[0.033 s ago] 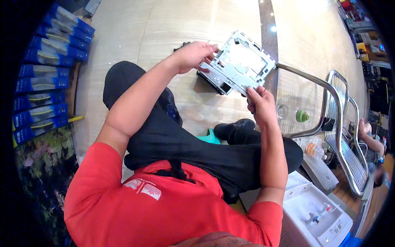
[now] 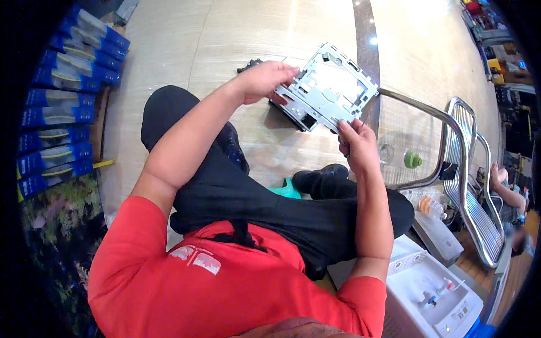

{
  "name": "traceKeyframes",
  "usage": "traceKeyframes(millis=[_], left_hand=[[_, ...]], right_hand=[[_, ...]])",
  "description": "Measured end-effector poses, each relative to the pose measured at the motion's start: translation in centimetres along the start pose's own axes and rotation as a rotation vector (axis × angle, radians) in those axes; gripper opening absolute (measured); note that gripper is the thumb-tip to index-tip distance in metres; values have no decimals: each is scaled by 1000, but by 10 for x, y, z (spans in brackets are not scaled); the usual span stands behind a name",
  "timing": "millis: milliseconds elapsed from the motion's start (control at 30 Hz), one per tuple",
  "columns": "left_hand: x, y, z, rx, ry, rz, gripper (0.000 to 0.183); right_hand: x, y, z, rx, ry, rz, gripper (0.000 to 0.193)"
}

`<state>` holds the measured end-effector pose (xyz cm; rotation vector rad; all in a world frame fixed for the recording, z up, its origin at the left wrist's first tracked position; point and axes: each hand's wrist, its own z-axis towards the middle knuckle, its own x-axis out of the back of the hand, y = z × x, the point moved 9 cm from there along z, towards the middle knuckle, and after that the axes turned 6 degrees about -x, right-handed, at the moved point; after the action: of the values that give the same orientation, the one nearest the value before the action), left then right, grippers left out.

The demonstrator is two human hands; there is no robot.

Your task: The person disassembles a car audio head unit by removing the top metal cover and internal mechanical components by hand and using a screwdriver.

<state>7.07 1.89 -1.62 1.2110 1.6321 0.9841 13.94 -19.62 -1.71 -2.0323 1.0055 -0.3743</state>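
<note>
Silver metal chassis, flat and rectangular, up in the air above the pale floor, tilted, cut-outs and small tabs on its upper face. Left hand clamped on its near-left edge, fingers curled over the rim, thumb underneath. Right hand pinching the lower right corner, fingertips closed on the metal. Just behind the left hand, a small dark part lying on the floor, possibly a bracket, too blurred to tell. Below the chassis, crossed legs in black trousers, a black shoe beside a bit of teal. Red shirt filling the lower edge. Off to the right, chrome chair frames with a green-capped bottle behind the mesh. Along the floor's left edge, a row of blue boxes. White appliance at lower right.
</note>
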Motion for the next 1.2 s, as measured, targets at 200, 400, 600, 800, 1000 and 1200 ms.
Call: traceKeyframes(millis=[200, 400, 600, 800, 1000, 1200], left_hand=[[-7, 9, -2, -208, 29, -39, 41], [-16, 35, -18, -327, 126, 266, 29], [-29, 46, -38, -402, 126, 530, 26], [-58, 46, -49, -583, 79, 921, 36], [-84, 32, -50, -678, 9, 1025, 34], [-86, 30, -50, -697, -20, 1050, 35]], right_hand=[[-7, 0, 3, 27, -85, -48, 18], [18, -19, 4, 141, 147, -586, 47], [42, -50, -16, 205, 330, -916, 49], [40, -75, -36, 682, 320, -600, 37], [-23, -65, -40, 746, 131, -714, 46], [-34, -69, -44, 744, 107, -800, 38]])
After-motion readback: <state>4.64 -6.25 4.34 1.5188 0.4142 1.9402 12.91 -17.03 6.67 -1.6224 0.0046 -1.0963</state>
